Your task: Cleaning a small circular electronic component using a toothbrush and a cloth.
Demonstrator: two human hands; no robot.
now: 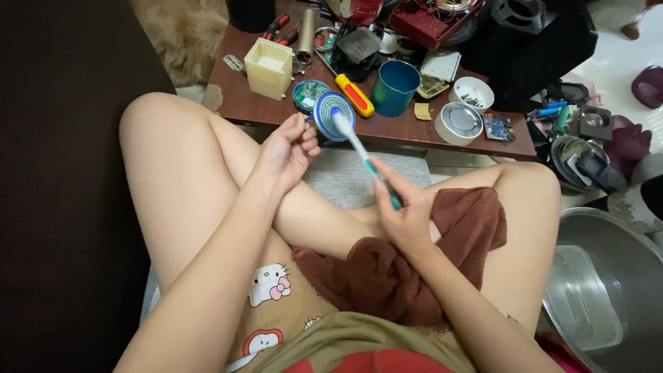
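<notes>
Both forearms cross above the lap at frame centre. The left hand (289,146) curls closed, pinching a round blue perforated disc (333,115) by the wooden table (387,128) edge. The right hand (406,211) grips a white-and-teal plastic toothbrush (364,155), bristles touching the disc.

Left hand (286,148) raised and curled; right hand (404,214) gripping, forearms crossed.

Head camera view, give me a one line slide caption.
Left hand holds a round blue disc while right hand brushes it with a toothbrush.

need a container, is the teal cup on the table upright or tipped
Upright: the teal cup stands on the table, its open mouth facing up.
</notes>
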